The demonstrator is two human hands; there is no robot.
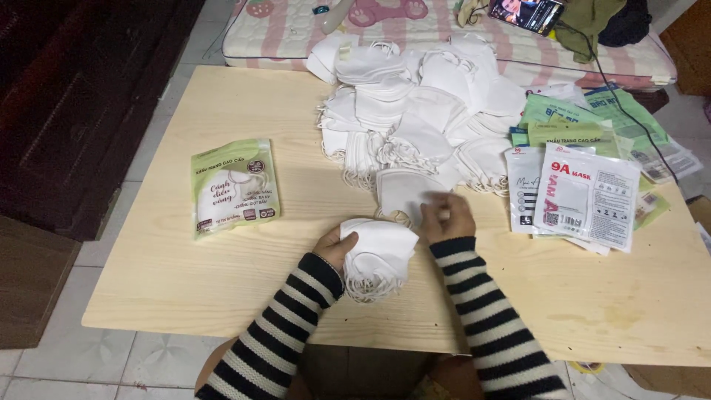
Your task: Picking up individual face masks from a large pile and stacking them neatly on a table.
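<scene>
Two hands work near the front edge of a pale wooden desk [222, 296], and things run across it from left to right. Toward the left edge lies a single green and white packet [235, 187], flat and well apart from the rest, as if set aside. Next comes the left hand [335, 248], its fingers clasped on a small stack of white face masks [379, 255], held edge-on so the folded pieces stay squared together with their ear loops hanging toward the front edge. Just beside it, the right hand [446, 217] is blurred; it rests on a loose mask [404, 194] lying flat, but whether it pinches it I cannot tell. Behind both, a big heap of masks [415, 111] fills the far middle of the desk. At the right edge, empty packets [585, 194] overlap in a fan, within easy reach.
</scene>
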